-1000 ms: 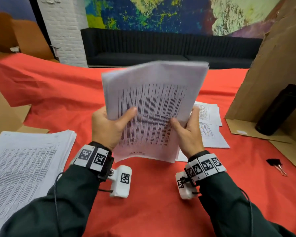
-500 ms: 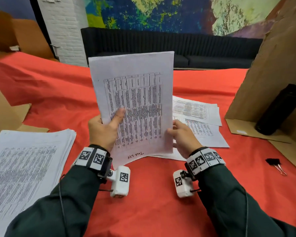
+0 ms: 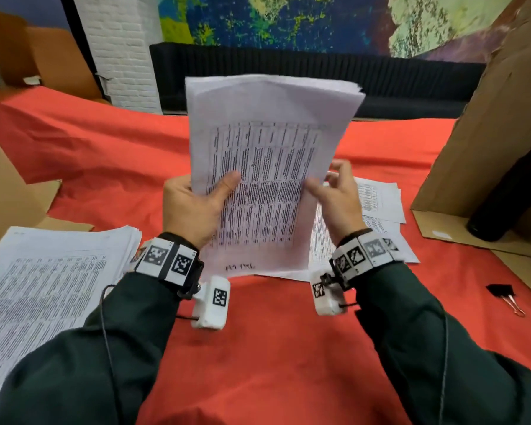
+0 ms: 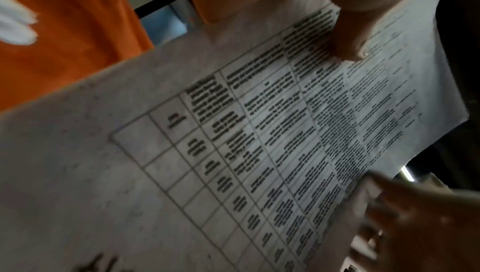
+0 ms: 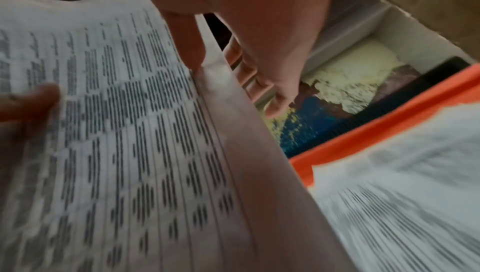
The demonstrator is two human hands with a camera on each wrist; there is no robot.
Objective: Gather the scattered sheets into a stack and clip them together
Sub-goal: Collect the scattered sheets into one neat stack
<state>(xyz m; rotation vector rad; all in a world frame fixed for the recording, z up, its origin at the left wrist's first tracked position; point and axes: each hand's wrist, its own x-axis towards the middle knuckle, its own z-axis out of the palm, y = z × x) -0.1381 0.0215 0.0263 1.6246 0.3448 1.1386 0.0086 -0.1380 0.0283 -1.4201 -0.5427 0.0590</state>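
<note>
One held bundle of sheets (image 3: pixel 267 179) stands nearly upright above the red tablecloth (image 3: pixel 273 348), lower edge close to the cloth. The left hand (image 3: pixel 193 207) grips its left edge, thumb pressed on the printed face, fingers behind. The right hand (image 3: pixel 334 194) meets the right edge with thumb and forefinger; whether it pinches the paper cannot be told, and the other fingers are loosely spread.

One thick pile (image 3: pixel 43 289) lies at the left. A few loose sheets (image 3: pixel 377 200) lie behind the right hand. One black binder clip (image 3: pixel 503 294) lies on the cloth at the right.

One black cylinder (image 3: pixel 512 194) leans inside a cardboard box (image 3: pixel 488 133). Beyond stand a dark sofa (image 3: pixel 288 69), a white brick pillar (image 3: pixel 120 41) and a painted wall (image 3: pixel 288 19).

The printed tables and a handwritten note at the bundle's foot are illegible.
</note>
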